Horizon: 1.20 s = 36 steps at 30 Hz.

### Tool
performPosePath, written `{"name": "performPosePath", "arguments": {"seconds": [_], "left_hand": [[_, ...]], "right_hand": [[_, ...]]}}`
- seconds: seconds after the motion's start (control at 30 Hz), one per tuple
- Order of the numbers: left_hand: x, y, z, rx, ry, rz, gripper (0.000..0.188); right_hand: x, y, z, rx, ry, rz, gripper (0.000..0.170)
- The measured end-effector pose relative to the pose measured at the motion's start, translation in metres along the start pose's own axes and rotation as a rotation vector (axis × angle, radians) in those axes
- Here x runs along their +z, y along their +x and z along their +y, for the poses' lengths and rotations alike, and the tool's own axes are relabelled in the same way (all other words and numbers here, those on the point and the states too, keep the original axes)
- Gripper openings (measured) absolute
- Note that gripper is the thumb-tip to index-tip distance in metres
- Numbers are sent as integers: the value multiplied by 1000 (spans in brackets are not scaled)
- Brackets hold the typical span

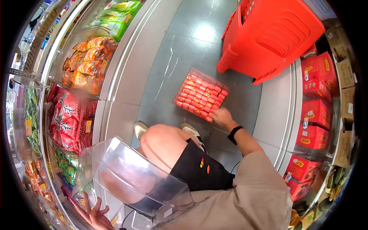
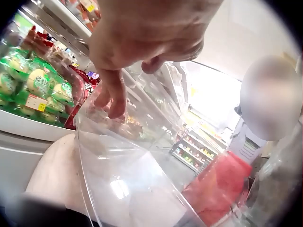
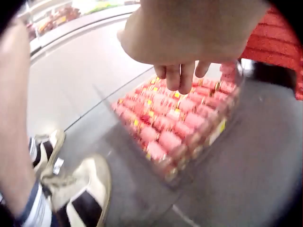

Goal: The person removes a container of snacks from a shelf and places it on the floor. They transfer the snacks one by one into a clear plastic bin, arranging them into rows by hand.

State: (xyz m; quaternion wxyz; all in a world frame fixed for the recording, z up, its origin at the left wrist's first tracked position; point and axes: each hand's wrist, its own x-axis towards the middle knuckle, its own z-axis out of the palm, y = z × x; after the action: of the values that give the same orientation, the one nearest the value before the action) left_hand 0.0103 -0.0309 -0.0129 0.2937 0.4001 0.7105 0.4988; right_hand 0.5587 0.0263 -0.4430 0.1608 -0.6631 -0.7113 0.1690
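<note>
On the floor stands a clear plastic box filled with rows of small red-wrapped rolls. My right hand is at its near right corner. In the right wrist view, the fingers of that hand extend down over the rolls, and its thumb is mostly hidden. A second clear plastic bin lies tilted across my lap, with no goods visible inside. Beside its left end is my left hand, fingers spread. In the left wrist view, the fingers overlap the bin's rim.
Left shelves hold red bags, orange snack packs and green packs in clear bins. A stack of red plastic stools stands ahead right. Red boxes line the right shelf. My shoes are close to the filled box.
</note>
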Motion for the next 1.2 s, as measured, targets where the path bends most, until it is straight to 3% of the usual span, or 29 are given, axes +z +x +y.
{"name": "performPosePath", "arguments": {"seconds": [0.03, 0.1, 0.2, 0.23, 0.3, 0.37, 0.43, 0.47, 0.57, 0.63, 0.67, 0.7, 0.73, 0.8, 0.87, 0.9, 0.97, 1.03, 1.07, 1.13, 1.2], "left_hand": [[-3, 2, 0, -10, 42, -15, 89], [-1, 3, 5, -4, 52, -32, 89], [16, 2, 22, 124, 211, -104, 82], [20, 1, 28, 188, 294, -133, 79], [18, 3, 27, 151, 164, -157, 80], [9, 2, 28, 109, 21, -175, 81], [25, -3, 33, 50, 59, -27, 90], [34, -2, 36, 21, 74, 50, 95], [33, -2, 27, -23, -18, -25, 93], [37, 3, 25, -63, -88, -98, 91], [37, 6, 26, -90, -128, -151, 92], [36, 6, 28, -93, -143, -190, 92], [35, 7, 32, -71, -139, -202, 91], [40, 1, 33, -63, -103, -269, 91], [41, 0, 26, 41, -57, -344, 90], [42, 0, 23, 94, -38, -379, 90], [48, 4, 29, 18, -89, -480, 88], [52, 10, 29, 13, -88, -554, 86], [54, 14, 25, 61, -61, -581, 85], [59, 20, 16, 173, 5, -604, 83], [62, 17, 20, 121, 7, -649, 84]], "right_hand": [[-11, 19, 12, 138, -4, 70, 40], [-23, 61, 30, 239, 1, 128, 29], [-26, 111, 44, 254, -231, -273, 43], [-20, 122, 42, 309, -237, -313, 47], [-3, 148, 40, 401, -259, -393, 56], [21, 153, 38, 452, -299, -295, 52], [44, 155, 44, 490, -285, -131, 42], [51, 156, 45, 464, -439, -79, 26], [76, 147, 74, 304, -446, -2, 19], [87, 148, 91, 119, -450, 173, 33], [92, 160, 91, 282, -451, 60, 42], [71, 166, 69, 363, -460, 19, 37], [48, 165, 52, 429, -497, -204, 32], [26, 146, 44, 411, -400, -191, 38], [-33, 141, 5, 372, -304, -218, 42], [-62, 140, -9, 409, -228, -150, 43], [-126, 131, -18, 141, 18, 57, 26], [-228, 113, -101, 83, 360, 174, 9], [-267, 105, -131, -119, 405, 266, 4], [-351, 66, -232, 106, 594, 141, 13], [-389, 37, -301, -68, 761, 14, 20]]}}
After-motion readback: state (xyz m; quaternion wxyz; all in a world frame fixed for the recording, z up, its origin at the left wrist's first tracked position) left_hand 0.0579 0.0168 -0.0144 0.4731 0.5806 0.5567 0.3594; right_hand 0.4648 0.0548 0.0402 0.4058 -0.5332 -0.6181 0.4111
